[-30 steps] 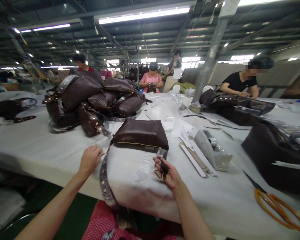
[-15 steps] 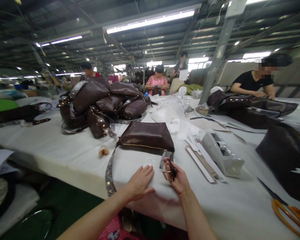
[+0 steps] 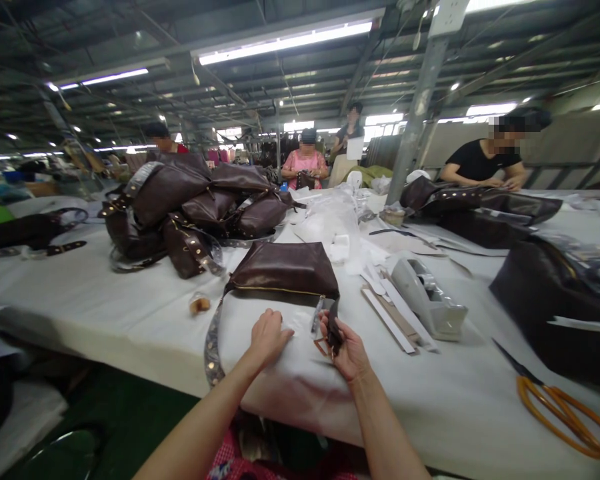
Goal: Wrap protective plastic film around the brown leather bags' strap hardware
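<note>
At the near edge of the desk (image 3: 105, 300), the person's right hand (image 3: 347, 350) has its grip closed around a dark strap end (image 3: 334, 327), with a brownish buckle showing just under the fingers. The strap end runs up to the near right corner of a brown bag (image 3: 284, 269), which lies flat a little further in from that edge.

The left hand (image 3: 269, 335) rests knuckles-up on the white desk cover just in front of the bag. Its fingers are curled under, and I cannot tell whether that grip has anything in it.

A studded strap (image 3: 211, 347) curves from the bag's left corner down over the near edge. Behind the bag, toward the far left, sits a pile of bags (image 3: 190, 200). A tape dispenser (image 3: 427, 297) stands to the right, and orange-handled scissors (image 3: 560, 407) lie near the near right corner.
</note>
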Available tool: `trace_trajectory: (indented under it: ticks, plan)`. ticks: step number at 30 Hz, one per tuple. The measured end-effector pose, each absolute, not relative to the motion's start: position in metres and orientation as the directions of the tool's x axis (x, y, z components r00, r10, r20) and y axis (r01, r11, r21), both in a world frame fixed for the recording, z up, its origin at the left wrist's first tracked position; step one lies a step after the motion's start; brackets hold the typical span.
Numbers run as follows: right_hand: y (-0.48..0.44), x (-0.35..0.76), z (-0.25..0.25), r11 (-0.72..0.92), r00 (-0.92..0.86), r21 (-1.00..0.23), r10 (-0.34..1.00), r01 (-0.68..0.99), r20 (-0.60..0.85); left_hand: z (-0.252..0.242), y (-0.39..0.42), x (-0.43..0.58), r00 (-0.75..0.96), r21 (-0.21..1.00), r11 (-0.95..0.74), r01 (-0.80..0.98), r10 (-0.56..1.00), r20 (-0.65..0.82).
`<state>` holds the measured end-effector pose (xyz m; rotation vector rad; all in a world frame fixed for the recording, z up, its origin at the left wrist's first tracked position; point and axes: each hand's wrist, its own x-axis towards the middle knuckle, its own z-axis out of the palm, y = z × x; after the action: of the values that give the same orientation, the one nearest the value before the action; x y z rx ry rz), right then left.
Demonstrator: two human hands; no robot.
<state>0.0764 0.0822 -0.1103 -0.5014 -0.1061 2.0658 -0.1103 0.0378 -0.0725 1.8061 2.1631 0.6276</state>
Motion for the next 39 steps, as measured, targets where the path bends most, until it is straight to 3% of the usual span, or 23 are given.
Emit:
trace_trajectory:
  ticks: [4,9,13,18,21,25,31,39]
  plan:
    - [0.078,0.078,-0.108,-0.471,-0.407,-0.306,0.878,-0.827,-0.252,-0.075,0.055,-0.107,-0.218,0.541,0.168,0.824,0.976,0.029]
    - [0.075,0.078,-0.107,-0.443,-0.419,-0.351,0.896,-0.825,-0.145,-0.071,0.052,-0.120,-0.163,0.721,0.111,0.684,0.987,0.002]
    - [0.064,0.076,-0.103,-0.392,-0.428,-0.489,0.903,-0.779,-0.041,-0.068,0.027,-0.123,-0.109,0.864,0.109,0.492,0.992,-0.063]
    - [0.045,0.080,-0.096,-0.442,-0.543,-0.733,0.831,-0.517,-0.119,-0.072,-0.015,-0.113,0.026,0.979,0.194,0.057,0.980,-0.196]
    - [0.037,0.084,-0.091,-0.434,-0.496,-0.811,0.842,-0.393,-0.211,-0.079,-0.034,-0.103,0.032,0.971,0.234,-0.042,0.972,-0.232]
    - [0.027,0.084,-0.090,-0.399,-0.295,-0.789,0.911,-0.467,-0.287,-0.086,-0.053,-0.093,0.051,0.932,0.335,-0.136,0.942,-0.331]
    - [0.008,0.078,-0.102,-0.505,-0.375,-0.653,0.862,-0.564,-0.342,-0.099,-0.070,-0.090,-0.021,0.922,0.294,-0.254,0.951,-0.309]
    - [0.004,0.073,-0.099,-0.557,-0.366,-0.652,0.830,-0.515,-0.420,-0.110,-0.078,-0.101,-0.056,0.946,0.255,-0.200,0.961,-0.271]
